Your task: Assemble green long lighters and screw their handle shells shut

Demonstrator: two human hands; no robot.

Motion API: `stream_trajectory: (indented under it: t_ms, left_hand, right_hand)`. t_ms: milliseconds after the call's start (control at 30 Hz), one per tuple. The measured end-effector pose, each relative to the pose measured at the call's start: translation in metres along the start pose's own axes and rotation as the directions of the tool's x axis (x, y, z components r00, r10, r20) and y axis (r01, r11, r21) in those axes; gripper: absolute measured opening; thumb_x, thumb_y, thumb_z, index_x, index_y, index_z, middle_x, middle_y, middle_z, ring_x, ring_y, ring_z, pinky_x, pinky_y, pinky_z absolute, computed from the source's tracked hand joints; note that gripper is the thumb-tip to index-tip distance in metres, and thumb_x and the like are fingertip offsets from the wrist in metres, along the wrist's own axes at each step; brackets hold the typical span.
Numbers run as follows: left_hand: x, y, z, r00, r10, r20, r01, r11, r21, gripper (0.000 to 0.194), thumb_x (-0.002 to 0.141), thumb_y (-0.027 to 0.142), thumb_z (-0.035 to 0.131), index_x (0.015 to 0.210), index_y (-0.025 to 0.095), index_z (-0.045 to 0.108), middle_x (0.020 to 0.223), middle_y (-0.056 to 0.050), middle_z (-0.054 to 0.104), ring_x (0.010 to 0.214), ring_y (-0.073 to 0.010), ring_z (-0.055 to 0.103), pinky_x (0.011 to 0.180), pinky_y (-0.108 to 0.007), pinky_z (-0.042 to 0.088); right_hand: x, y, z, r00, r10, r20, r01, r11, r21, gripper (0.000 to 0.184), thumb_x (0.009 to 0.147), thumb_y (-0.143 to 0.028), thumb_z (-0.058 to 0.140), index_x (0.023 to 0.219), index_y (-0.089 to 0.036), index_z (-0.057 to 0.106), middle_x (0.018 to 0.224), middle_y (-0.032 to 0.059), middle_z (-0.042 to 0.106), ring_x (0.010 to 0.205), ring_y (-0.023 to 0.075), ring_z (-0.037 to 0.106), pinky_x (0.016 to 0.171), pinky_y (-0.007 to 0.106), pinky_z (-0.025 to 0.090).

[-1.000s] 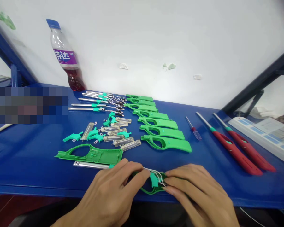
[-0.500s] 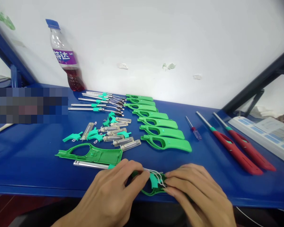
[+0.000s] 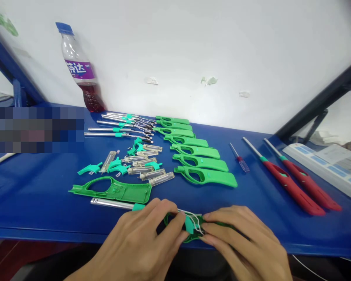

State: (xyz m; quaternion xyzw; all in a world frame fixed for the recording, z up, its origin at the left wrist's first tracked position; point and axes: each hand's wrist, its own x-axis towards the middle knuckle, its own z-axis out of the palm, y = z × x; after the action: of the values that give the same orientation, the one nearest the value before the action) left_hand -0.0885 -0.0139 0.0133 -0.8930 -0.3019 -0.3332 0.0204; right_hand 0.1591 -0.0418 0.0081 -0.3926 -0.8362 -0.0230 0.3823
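Note:
Near the table's front edge, a green lighter half-shell (image 3: 190, 239) lies between my hands, its inside facing up. My left hand (image 3: 146, 238) has its fingers closed around the shell's front part. From under that hand a silver lighter tube (image 3: 112, 203) with a teal collar (image 3: 138, 207) sticks out to the left. A teal trigger (image 3: 188, 224) and white wires (image 3: 193, 214) sit in the shell. My right hand (image 3: 245, 238) is closed over the shell's handle end, fingertips at the wire ends; what they pinch is mostly hidden. Beyond the tube lies another green half-shell (image 3: 131, 192).
Behind are several clear fuel tanks (image 3: 162, 178), teal triggers (image 3: 119, 169), wired tubes (image 3: 101, 129) and green shells (image 3: 213, 177). At right lie a screwdriver (image 3: 242, 164), two red lighters (image 3: 295, 189) and a power strip (image 3: 318, 166). A drink bottle (image 3: 78, 70) leans on the wall.
My left thumb has shifted slightly down toward the shell's near edge. The right fingertips have moved a little over the wire ends, and the trigger sits slightly further left.

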Motion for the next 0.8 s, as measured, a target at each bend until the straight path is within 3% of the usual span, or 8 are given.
stream_trajectory:
  t_ms: [300, 500, 800]
  left_hand:
    - [0.0010, 0.0000, 0.0034, 0.999, -0.014, 0.033, 0.014, 1.000, -0.010, 0.032, 0.115, 0.026, 0.042, 0.111, 0.019, 0.074, 0.096, -0.004, 0.075, 0.080, -0.0194, 0.075, 0.061, -0.027, 0.061]
    - [0.0018, 0.0000, -0.0020, 0.997, -0.009, 0.079, 0.007, 1.000, 0.021, 0.039, 0.116, 0.027, 0.036, 0.115, 0.020, 0.075, 0.099, -0.005, 0.077, 0.081, -0.0202, 0.076, 0.060, -0.029, 0.062]
    - [0.0023, 0.0008, -0.0006, 0.997, 0.012, 0.080, -0.019, 0.996, 0.083, 0.045, 0.116, 0.025, 0.031, 0.109, 0.021, 0.076, 0.097, -0.004, 0.078, 0.077, -0.0195, 0.077, 0.056, -0.029, 0.060]
  right_hand:
    - [0.0019, -0.0052, -0.0002, 1.000, 0.007, -0.003, -0.007, 0.999, -0.038, 0.010, 0.103, -0.017, 0.068, 0.098, -0.020, 0.076, 0.093, 0.0038, 0.080, 0.082, 0.0167, 0.075, 0.074, 0.030, 0.060]
    - [-0.0005, -0.0068, -0.0023, 0.998, -0.025, 0.053, 0.030, 0.994, -0.102, 0.019, 0.105, -0.038, 0.069, 0.105, -0.019, 0.075, 0.096, 0.0063, 0.080, 0.082, 0.0195, 0.075, 0.070, 0.032, 0.061]
    - [-0.0013, -0.0041, -0.0019, 0.996, -0.003, 0.089, 0.011, 0.996, -0.089, 0.019, 0.104, -0.036, 0.070, 0.103, -0.019, 0.077, 0.097, 0.0081, 0.077, 0.081, 0.0205, 0.072, 0.067, 0.033, 0.060]
